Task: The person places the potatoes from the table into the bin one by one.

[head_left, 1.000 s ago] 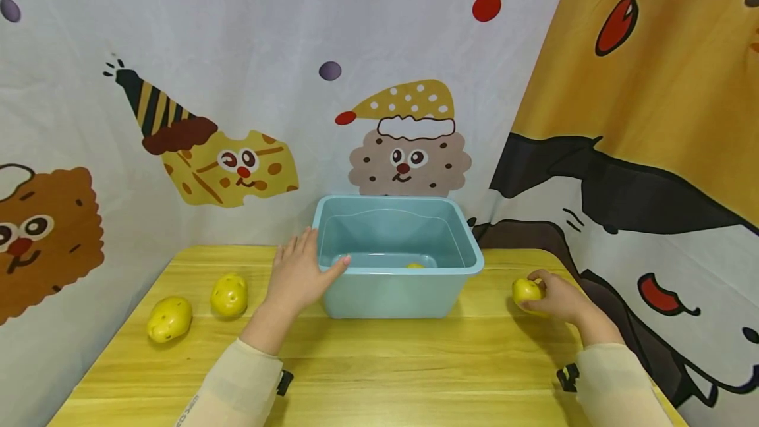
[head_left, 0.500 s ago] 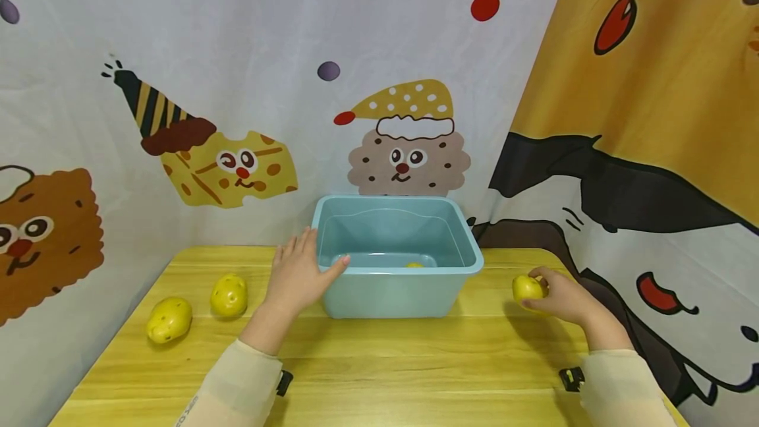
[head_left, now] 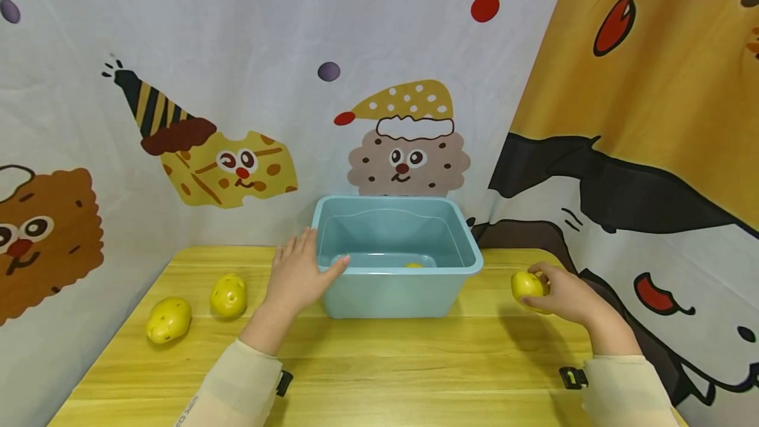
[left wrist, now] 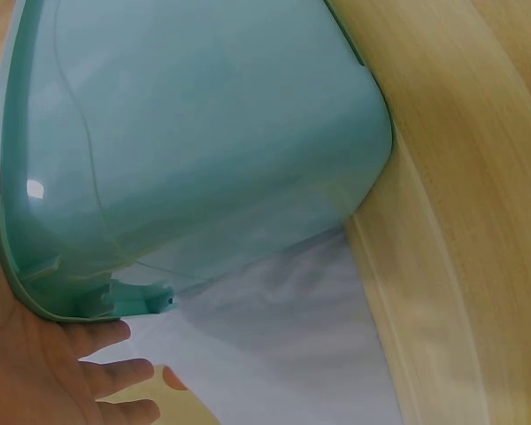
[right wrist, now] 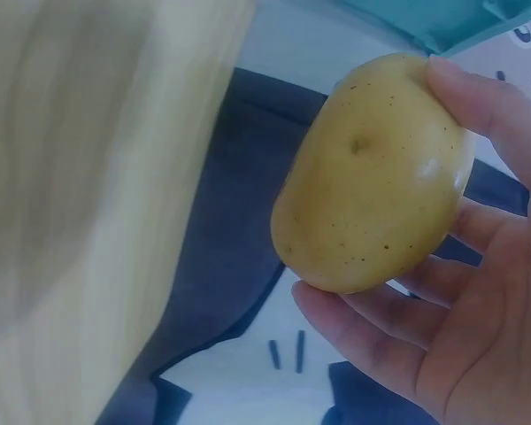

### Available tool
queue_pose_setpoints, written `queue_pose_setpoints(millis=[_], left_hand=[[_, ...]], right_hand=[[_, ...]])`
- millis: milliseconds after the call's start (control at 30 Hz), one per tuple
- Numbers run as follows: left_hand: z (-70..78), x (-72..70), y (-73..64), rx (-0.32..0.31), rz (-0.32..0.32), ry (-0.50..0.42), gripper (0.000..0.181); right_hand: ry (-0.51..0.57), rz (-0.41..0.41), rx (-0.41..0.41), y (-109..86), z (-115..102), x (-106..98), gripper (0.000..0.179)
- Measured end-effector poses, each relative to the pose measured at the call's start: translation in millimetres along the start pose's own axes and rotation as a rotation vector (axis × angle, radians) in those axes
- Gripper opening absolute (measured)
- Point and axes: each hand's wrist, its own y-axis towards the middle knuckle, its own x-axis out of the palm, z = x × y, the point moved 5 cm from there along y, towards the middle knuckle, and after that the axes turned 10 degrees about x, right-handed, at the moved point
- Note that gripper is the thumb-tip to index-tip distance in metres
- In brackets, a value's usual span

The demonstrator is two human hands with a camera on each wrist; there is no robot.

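A potato [right wrist: 376,177], yellow and dotted with small dark specks, is held in my right hand [head_left: 572,295] between thumb and curled fingers, to the right of the bin. Its shadow lies on the table below it. My left hand [head_left: 299,275] rests at the left front corner of the light blue plastic bin [head_left: 394,295]. In the left wrist view the fingers [left wrist: 115,376] extend straight past the rim. Part of another yellow thing [head_left: 414,265] shows on the bin's floor; the front wall hides the remainder.
Two more potatoes lie on the left of the wooden table [head_left: 379,374], one [head_left: 228,296] nearer the bin and the other [head_left: 168,319] further out. A printed cartoon curtain [head_left: 255,18] hangs right behind the table and bin.
My right hand has raised the potato slightly off the table, and its shadow has spread away below. The left hand and the bin have stayed in place.
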Motion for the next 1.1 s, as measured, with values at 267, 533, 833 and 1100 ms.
queue_pose_setpoints(millis=[267,533,833,1100], left_hand=[[1.0,-0.8,-0.5,-0.004,-0.001,0.005,0.105],[-0.2,1.1,0.2,-0.005,-0.004,0.011,0.108],[-0.4,1.3,0.6,0.0,-0.001,0.002,0.109],[0.4,0.6,-0.1,-0.006,-0.002,0.002,0.107]], right_hand=[[-0.036,0.012,0.006,-7.8,-10,-7,0.08],[-0.049,0.01,-0.018,-15.2,-24,-13,0.081],[-0.034,0.015,-0.043,-19.6,-37,-20,0.079],[-0.029,0.044,-0.082,-24.9,-52,-26,0.075]])
